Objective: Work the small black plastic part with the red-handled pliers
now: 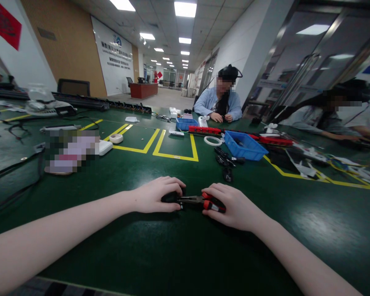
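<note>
My right hand is closed around the red and black handles of a pair of needle-nose pliers. The metal jaws point left, toward a small black object. That object sits in the grip of my left hand, its kind partly hidden by the fingers. The tips of the pliers meet or nearly meet its right end; whether they bite on it I cannot tell. Both hands are low over the green table, near its middle.
Beyond my right hand lie black cables, a blue bin and a white ring. Yellow tape marks the table. A phone-like object and white boxes are at left. A co-worker sits opposite; others sit right.
</note>
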Demonstrator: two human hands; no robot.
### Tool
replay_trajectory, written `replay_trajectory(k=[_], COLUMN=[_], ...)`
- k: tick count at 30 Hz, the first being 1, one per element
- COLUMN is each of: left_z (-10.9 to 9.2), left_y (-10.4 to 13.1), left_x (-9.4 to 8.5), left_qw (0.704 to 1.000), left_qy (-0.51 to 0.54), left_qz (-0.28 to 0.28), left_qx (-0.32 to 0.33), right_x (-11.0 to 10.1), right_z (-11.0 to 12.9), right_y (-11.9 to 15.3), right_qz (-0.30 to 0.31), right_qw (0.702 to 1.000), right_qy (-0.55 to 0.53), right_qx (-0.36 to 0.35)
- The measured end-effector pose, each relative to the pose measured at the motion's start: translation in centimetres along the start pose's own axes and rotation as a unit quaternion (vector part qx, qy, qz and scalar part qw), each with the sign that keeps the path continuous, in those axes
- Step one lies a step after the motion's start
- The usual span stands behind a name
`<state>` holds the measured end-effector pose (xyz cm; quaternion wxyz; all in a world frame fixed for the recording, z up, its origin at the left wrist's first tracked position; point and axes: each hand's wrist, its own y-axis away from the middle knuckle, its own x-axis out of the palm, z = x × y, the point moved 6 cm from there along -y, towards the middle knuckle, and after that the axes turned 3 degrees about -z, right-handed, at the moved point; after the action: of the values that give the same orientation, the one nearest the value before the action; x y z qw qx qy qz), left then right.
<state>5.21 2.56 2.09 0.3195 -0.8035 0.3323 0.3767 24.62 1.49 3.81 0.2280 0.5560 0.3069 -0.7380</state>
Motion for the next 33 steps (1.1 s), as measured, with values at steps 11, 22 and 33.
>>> replay_trajectory(k=[11, 22, 33], left_z=[0.11, -0.04, -0.08], left_y=[0.01, 0.03, 0.02], left_x=[-0.01, 0.04, -0.09], left_qw=[1.0, 1.0, 1.0], left_qy=[0.0, -0.009, 0.0], left_qz=[0.004, 0.011, 0.01], left_qx=[0.007, 0.006, 0.003], right_x=[-0.1, 0.15, -0.56], right_z=[0.06, 0.2, 0.14], right_y=[0.01, 0.12, 0.33], right_qz=[-0.004, 0.001, -0.019], right_qw=[1.0, 1.0, 0.999], right_qy=[-0.007, -0.001, 0.034], right_qx=[-0.003, -0.007, -0.026])
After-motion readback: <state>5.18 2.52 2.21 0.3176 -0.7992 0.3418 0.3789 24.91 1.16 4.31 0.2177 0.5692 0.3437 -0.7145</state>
